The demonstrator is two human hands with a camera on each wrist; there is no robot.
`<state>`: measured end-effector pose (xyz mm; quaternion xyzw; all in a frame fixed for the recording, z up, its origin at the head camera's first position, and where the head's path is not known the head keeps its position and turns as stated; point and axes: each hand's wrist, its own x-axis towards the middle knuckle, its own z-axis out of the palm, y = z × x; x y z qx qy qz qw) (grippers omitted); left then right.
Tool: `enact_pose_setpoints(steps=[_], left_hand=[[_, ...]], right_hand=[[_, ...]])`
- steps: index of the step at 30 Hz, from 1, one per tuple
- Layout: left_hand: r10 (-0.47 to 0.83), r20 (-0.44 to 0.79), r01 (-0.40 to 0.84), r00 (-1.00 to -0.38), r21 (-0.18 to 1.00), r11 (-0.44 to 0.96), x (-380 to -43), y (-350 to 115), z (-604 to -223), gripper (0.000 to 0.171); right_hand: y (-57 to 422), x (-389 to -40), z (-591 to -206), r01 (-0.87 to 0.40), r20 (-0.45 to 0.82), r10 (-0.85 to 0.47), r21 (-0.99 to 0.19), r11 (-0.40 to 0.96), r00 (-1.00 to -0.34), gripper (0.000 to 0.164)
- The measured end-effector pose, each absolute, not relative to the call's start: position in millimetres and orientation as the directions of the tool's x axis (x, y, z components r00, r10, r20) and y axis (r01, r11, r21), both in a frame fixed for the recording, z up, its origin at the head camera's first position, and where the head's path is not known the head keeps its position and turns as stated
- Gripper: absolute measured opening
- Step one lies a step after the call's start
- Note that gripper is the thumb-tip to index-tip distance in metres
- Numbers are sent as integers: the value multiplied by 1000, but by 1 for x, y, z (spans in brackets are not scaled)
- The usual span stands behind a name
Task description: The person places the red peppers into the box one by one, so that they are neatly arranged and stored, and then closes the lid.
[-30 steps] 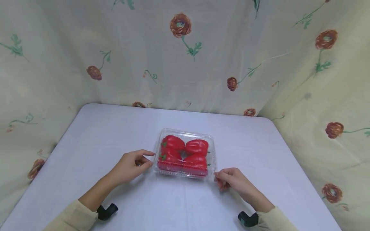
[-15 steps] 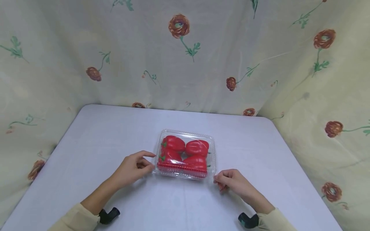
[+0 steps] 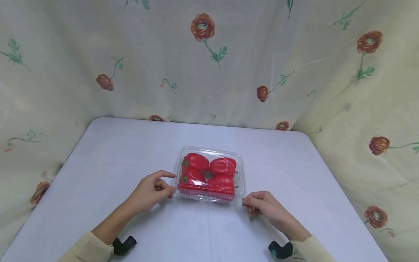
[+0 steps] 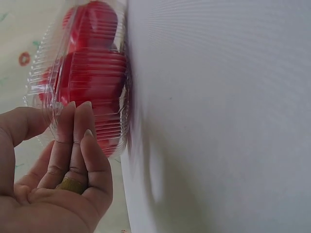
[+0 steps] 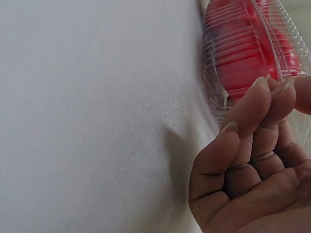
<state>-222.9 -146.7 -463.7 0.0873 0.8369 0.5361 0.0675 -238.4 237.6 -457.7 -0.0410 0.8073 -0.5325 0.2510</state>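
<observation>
In the head view, a clear plastic clamshell box [image 3: 241, 165] lies closed on the table. It holds several red bell peppers [image 3: 223, 166] with green stems. My left hand [image 3: 148, 191] pinches the rim at the box's near left side. At the near right corner, my right hand [image 3: 263, 205] pinches the rim between thumb and fingers. Up close in the left wrist view, the fingers of my left hand [image 4: 63, 179] lie under the ridged rim with the thumb across it. The right wrist view has my right hand [image 5: 257, 155] with fingertips at the rim, its thumb partly cut off.
A white cloth covers the table [image 3: 131, 145] around the box. Behind and at both sides hangs a cream curtain [image 3: 229, 91] printed with flowers. Black wrist devices [image 3: 124, 245] sit under both cuffs.
My left hand has shifted slightly right and closer against the box's rim. The right hand and the box stay nearly where they were.
</observation>
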Motion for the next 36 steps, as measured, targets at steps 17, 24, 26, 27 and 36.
enact_pose_setpoints(steps=[17,24,26,27,36], left_hand=[[212,-28,52,-977,931,362,-224,-145,-467,42],[226,-34,47,-974,937,345,-223,-144,-468,43],[225,-38,44,-974,936,349,-224,-144,-468,43],[225,-39,44,-974,936,350,-224,-144,-468,43],[210,-58,20,-976,935,354,-224,-144,-466,42]], right_hand=[[236,-239,-459,260,-389,-324,-890,376,-863,31],[235,-238,-458,283,-392,-309,-896,341,-866,30],[235,-238,-458,287,-393,-306,-897,338,-867,30],[235,-238,-458,288,-393,-307,-897,335,-867,29],[235,-238,-459,283,-389,-314,-899,334,-866,30]])
